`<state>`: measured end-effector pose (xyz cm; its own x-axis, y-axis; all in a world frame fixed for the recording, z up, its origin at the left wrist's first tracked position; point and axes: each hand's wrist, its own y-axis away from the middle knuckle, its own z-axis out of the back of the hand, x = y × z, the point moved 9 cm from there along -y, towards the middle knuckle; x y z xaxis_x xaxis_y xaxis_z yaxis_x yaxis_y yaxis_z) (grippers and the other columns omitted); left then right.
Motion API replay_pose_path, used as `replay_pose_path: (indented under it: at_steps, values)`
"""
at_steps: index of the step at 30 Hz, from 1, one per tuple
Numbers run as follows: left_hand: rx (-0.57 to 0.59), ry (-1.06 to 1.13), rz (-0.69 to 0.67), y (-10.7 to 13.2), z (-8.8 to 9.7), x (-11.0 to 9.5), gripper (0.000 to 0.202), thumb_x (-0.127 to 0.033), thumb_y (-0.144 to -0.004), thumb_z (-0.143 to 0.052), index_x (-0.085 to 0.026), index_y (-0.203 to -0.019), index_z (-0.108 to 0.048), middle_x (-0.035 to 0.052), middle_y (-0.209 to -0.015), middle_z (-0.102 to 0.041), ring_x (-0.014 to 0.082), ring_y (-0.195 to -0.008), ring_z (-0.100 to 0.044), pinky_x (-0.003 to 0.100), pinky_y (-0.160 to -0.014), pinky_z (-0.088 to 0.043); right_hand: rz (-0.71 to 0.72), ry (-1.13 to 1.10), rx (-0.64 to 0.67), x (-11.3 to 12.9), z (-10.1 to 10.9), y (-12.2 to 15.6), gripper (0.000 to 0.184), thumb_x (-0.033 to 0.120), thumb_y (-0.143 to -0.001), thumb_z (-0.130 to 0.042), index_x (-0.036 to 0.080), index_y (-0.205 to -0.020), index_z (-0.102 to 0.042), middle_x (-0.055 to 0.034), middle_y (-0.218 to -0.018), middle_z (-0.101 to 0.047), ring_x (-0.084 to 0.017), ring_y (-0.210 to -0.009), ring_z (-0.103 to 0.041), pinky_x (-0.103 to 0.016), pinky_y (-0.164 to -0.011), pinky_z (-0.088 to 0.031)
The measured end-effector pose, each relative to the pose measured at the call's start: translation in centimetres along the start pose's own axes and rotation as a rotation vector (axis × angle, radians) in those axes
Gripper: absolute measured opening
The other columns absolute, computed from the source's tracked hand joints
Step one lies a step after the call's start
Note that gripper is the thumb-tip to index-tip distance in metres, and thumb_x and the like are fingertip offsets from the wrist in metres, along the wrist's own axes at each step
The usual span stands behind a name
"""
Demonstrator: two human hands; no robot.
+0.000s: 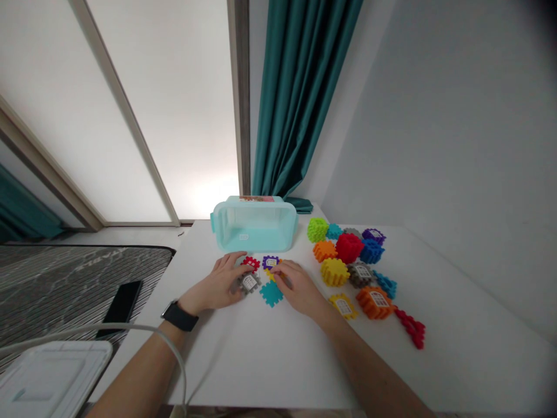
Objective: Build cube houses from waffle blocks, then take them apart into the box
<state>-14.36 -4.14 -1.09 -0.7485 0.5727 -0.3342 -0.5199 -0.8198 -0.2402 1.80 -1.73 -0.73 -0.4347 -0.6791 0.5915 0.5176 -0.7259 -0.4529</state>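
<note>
My left hand rests on the white table, fingers curled onto a grey toothed block with a window sticker. My right hand lies beside it, fingertips pinching a yellow block that is mostly hidden. A red block and a purple block lie just beyond my fingers. A teal block sits flat between my two hands. A black watch is on my left wrist.
A light blue plastic box lies on its side behind the hands. Several colourful block cubes and flat pieces crowd the right, with a red strip nearest the front. A black phone lies on the bed at left.
</note>
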Motion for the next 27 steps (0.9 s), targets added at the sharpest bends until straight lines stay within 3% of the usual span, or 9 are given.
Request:
replay_pose_path:
  at_steps: [7,11,17,21,27]
  values:
    - [-0.032,0.03,0.014,0.0,-0.4,0.4,0.052,-0.019,-0.066,-0.074,-0.023,-0.116,-0.057,0.0143,-0.143,-0.045,0.0371,-0.137,-0.04,0.057,-0.108,-0.04,0.015,-0.001,-0.016,0.2,0.1,0.0,0.013,0.016,-0.094,-0.051,0.022,-0.095,-0.064,-0.0059,-0.094,-0.069,-0.022,-0.093,-0.063,-0.037,-0.086,-0.047]
    - [-0.121,0.018,-0.008,-0.2,0.3,0.0,0.049,-0.024,-0.065,-0.078,-0.021,-0.109,-0.055,0.0162,-0.141,-0.045,0.0371,-0.135,-0.042,0.056,-0.107,-0.042,0.003,-0.03,-0.013,0.3,-0.1,0.1,0.014,0.018,-0.094,-0.052,0.022,-0.099,-0.064,-0.0064,-0.097,-0.069,-0.023,-0.096,-0.063,-0.04,-0.089,-0.046]
    - [-0.314,-0.007,-0.067,-0.4,2.5,-2.6,0.054,-0.021,-0.069,-0.077,-0.019,-0.117,-0.052,0.0179,-0.141,-0.044,0.0355,-0.134,-0.043,0.053,-0.108,-0.042,-0.178,-0.349,-0.021,-1.1,-1.1,0.4,0.03,0.026,-0.093,-0.056,0.025,-0.123,-0.054,-0.004,-0.097,-0.071,-0.022,-0.097,-0.065,-0.041,-0.092,-0.046]
    - [-0.356,0.011,-0.095,-0.5,2.7,-4.0,0.053,-0.023,-0.069,-0.078,-0.019,-0.115,-0.051,0.0182,-0.137,-0.046,0.0347,-0.132,-0.046,0.051,-0.107,-0.044,-0.281,-0.541,-0.034,-1.6,-1.7,0.3,0.033,0.029,-0.088,-0.06,0.024,-0.12,-0.054,0.0005,-0.082,-0.066,-0.02,-0.083,-0.065,-0.037,-0.083,-0.048]
    - [-0.344,0.016,-0.104,-0.6,2.5,-4.4,0.051,-0.024,-0.071,-0.079,-0.019,-0.113,-0.051,0.0175,-0.134,-0.048,0.0333,-0.129,-0.048,0.051,-0.107,-0.045,-0.378,-0.713,-0.073,-1.7,-1.5,0.1,0.031,0.035,-0.081,-0.068,0.022,-0.108,-0.059,0.0045,-0.068,-0.059,-0.015,-0.066,-0.058,-0.03,-0.066,-0.044]
